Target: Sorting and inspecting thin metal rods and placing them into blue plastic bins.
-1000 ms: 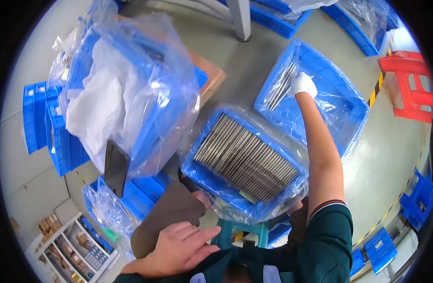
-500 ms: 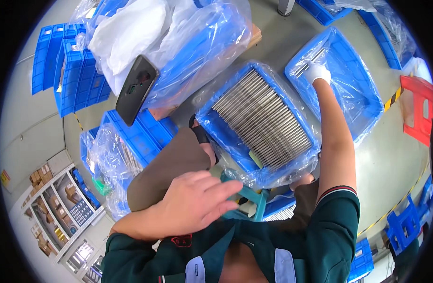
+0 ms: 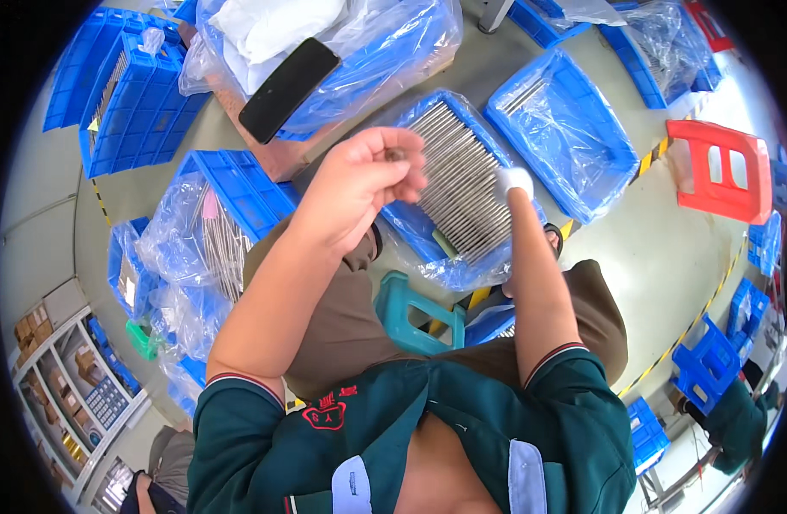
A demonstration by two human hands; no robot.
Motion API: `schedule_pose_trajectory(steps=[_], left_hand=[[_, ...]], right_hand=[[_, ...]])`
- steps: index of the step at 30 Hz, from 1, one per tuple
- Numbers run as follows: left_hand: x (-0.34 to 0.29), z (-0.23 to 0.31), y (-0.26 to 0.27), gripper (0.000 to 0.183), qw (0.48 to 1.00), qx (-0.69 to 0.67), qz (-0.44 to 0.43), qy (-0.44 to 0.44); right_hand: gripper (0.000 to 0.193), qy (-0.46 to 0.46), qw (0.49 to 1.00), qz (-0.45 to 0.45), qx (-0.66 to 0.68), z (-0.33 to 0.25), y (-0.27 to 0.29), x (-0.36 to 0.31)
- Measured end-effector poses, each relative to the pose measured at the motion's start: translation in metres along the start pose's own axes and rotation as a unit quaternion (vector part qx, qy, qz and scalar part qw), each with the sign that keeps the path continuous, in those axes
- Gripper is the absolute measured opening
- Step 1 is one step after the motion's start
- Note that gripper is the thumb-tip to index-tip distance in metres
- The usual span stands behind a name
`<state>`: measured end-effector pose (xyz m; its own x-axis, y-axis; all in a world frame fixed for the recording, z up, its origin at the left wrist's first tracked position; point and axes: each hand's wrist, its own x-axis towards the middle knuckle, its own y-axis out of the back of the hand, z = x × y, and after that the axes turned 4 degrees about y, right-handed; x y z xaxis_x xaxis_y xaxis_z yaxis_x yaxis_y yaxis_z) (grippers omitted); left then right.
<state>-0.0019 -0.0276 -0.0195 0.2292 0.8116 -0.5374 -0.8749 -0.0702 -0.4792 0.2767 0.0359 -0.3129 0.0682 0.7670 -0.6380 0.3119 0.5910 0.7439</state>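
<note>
A blue bin [image 3: 408, 224] lined with clear plastic stands in front of me, with a dense row of slim metal rods [image 3: 466, 176] in it. My left hand [image 3: 359, 180], bare, is raised over the bin's left side. Its fingers are curled together around a small dark spot that I cannot make out. At the right ends of the rods is my right hand [image 3: 515, 182] in a white glove; its fingers are too small and hidden to read. A second lined blue bin [image 3: 582, 146] lies to the right, with a few rods [image 3: 525, 96] at its far left.
A dark phone [image 3: 289, 90] appears in front of a plastic-covered blue bin at the back left. Stacked blue crates [image 3: 141, 111] and a bagged bundle of rods [image 3: 220, 244] stand on the left. A teal stool [image 3: 415, 321] is between my legs; a red stool [image 3: 723, 171] stands right.
My right hand has moved from the right bin to the rods in the middle bin. The left hand has risen from near my chest to over that bin, its fingers curling.
</note>
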Motion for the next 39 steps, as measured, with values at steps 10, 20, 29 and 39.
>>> schedule_pose_trajectory(steps=[10, 20, 29, 39], left_hand=[[-0.014, 0.007, 0.001, 0.022, 1.0, -0.016, 0.006, -0.023], [-0.022, 0.014, 0.004, 0.024, 0.997, -0.059, -0.025, -0.032], [-0.019, 0.012, 0.016, 0.025, 0.999, -0.038, 0.009, -0.021], [0.002, -0.008, -0.027, 0.018, 0.999, -0.01, -0.042, -0.025]], right_hand=[[0.035, -0.183, 0.962, 0.042, 0.2, -0.089, -0.096, -0.037], [0.023, -0.399, 0.884, 0.172, 0.172, -0.107, -0.101, -0.037], [0.022, -0.067, 0.869, 0.008, 0.491, -0.069, -0.092, -0.069], [0.051, -0.167, 0.807, -0.037, 0.565, -0.05, -0.049, -0.12]])
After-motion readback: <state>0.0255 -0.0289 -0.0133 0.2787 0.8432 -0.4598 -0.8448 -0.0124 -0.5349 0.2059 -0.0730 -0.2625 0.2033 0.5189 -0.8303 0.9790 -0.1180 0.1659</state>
